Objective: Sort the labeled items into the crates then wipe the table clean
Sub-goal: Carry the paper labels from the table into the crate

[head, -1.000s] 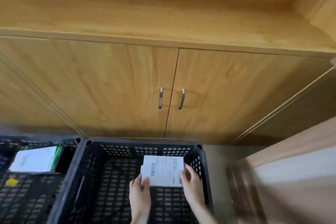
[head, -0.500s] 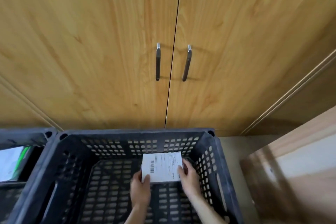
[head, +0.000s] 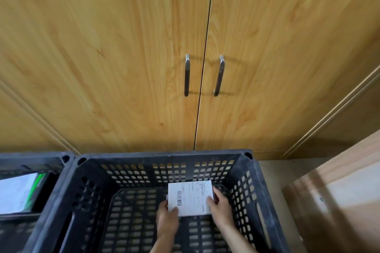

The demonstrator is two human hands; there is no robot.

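Flat white labeled item point(head: 190, 198) held inside perforated black crate point(head: 160, 157).

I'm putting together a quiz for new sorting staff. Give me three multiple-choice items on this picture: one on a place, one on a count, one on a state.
1. Where is the white labelled item?
A. on a shelf
B. inside the middle black crate
C. on top of the cabinet

2. How many metal handles are on the cabinet doors?
A. one
B. two
C. four

3. How is the item held?
A. by the left hand and the right hand together
B. by one hand only
C. by no hand

Answers: 1 B, the crate's walls surround the item. 2 B, one handle stands on each side of the door gap. 3 A, each hand grips one side of the item.
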